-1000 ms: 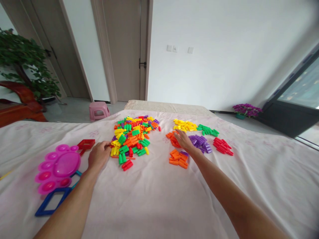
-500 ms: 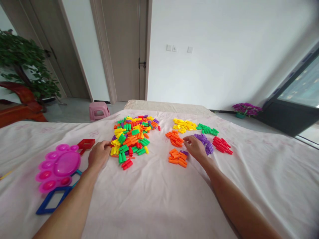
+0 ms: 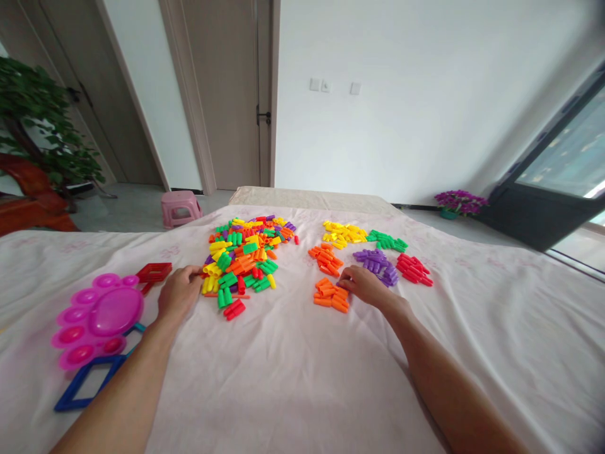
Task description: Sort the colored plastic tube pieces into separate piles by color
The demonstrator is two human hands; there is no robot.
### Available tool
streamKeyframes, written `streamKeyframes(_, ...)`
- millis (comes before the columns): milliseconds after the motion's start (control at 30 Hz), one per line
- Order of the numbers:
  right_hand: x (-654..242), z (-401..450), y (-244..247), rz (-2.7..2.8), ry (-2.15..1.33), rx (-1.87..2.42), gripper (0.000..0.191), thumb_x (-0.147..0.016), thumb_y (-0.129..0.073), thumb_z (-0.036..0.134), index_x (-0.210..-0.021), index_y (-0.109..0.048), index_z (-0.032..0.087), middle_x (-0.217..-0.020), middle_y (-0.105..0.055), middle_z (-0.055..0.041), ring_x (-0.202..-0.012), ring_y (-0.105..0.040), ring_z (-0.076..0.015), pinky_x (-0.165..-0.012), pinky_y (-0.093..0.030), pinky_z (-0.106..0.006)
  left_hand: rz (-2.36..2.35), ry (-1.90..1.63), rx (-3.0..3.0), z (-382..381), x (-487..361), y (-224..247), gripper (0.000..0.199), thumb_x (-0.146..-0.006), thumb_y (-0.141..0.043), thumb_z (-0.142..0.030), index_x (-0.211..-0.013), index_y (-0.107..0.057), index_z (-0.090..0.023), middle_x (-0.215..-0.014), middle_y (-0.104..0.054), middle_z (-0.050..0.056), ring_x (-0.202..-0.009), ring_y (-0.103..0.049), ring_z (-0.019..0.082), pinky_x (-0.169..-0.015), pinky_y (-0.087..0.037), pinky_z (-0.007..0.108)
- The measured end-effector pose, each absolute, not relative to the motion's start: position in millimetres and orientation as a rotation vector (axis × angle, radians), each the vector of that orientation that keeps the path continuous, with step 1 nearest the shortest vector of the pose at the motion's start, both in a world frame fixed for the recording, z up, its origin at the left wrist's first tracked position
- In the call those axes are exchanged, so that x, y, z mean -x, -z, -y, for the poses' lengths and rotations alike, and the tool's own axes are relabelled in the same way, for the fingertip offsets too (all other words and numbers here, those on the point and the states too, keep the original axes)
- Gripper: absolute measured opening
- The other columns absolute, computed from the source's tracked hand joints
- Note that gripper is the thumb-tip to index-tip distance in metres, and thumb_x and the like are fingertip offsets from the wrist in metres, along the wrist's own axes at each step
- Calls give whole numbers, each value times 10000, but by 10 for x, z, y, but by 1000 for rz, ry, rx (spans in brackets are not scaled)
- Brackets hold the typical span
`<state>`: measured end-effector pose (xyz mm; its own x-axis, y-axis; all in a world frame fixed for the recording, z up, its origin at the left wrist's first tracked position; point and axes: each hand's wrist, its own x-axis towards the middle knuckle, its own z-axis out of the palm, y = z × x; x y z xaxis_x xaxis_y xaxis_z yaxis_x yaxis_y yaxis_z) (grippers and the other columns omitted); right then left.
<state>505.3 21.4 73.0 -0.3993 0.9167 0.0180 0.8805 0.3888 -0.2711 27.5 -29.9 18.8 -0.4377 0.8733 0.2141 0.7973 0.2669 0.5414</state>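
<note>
Small plastic pieces lie on a pale cloth. A mixed-colour heap [image 3: 246, 252] is at centre left; my left hand [image 3: 182, 290] rests at its left edge, fingers bent, fingertips hidden. To the right are separate groups: yellow [image 3: 344, 233], green [image 3: 386, 240], purple [image 3: 377, 266], red [image 3: 414, 269], and two orange ones, an upper [image 3: 326, 258] and a lower [image 3: 331, 296]. My right hand [image 3: 359, 284] is closed at the right edge of the lower orange group, with a purple piece [image 3: 341, 284] barely showing at its fingertips.
On the left of the cloth lie a pink paw-shaped tray [image 3: 111, 309], a red frame [image 3: 155, 272] and a blue frame [image 3: 87, 384]. Beyond the table stand a pink stool [image 3: 181, 209] and purple flowers [image 3: 460, 202].
My right hand has moved slightly down and toward me, to the purple piece beside the lower orange group. My left hand stays by the heap. The whole view has shifted slightly.
</note>
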Motion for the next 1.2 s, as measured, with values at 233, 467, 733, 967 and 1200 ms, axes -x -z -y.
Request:
streamKeyframes(233,-5340,-302,-767,2129,-82,1890,204,-918,-566,320,-871,-714,187,-924,-729,-85,-869,-663,-225,-691,-427,-283,-2381,-900,-1580,299,-269,-197,316,-845,-484,-285,-1068,-700,-227,-1124,-725,66,-1051,-642,238,-850,-481,313)
streamKeyframes(467,-5182,-183,-948,1987,92,1793,245,-938,-506,335,-964,-713,205,-990,-711,-95,-891,-646,-227,-729,-433,-298,-2399,-910,-1578,310,-294,-212,319,-840,-482,-283,-1067,-700,-232,-1130,-715,70,-1050,-634,243,-828,-466,328)
streamKeyframes(733,-4003,128,-849,2383,-409,1352,246,-914,-549,244,-1114,-688,210,-1031,-711,-59,-856,-652,-167,-726,-453,-255,-2400,-918,-1581,318,-312,-225,317,-840,-488,-270,-1069,-704,-238,-1150,-708,64,-1085,-630,240,-885,-469,324)
streamKeyframes(967,-3399,69,-808,2585,-230,1383,387,-936,-592,378,-1301,-598,250,-1126,-668,-88,-1017,-629,-219,-750,-443,-270,-2407,-908,-1585,311,-297,-211,321,-846,-487,-278,-1080,-703,-242,-1142,-711,62,-1070,-637,240,-866,-473,320)
streamKeyframes(1200,-3467,46,-739,2601,-279,1337,290,-940,-480,153,-1141,-681,207,-1082,-673,-87,-1018,-625,-196,-801,-433,-260,-2401,-914,-1597,302,-289,-205,315,-847,-485,-276,-1071,-703,-236,-1137,-717,66,-1056,-641,231,-852,-473,305)
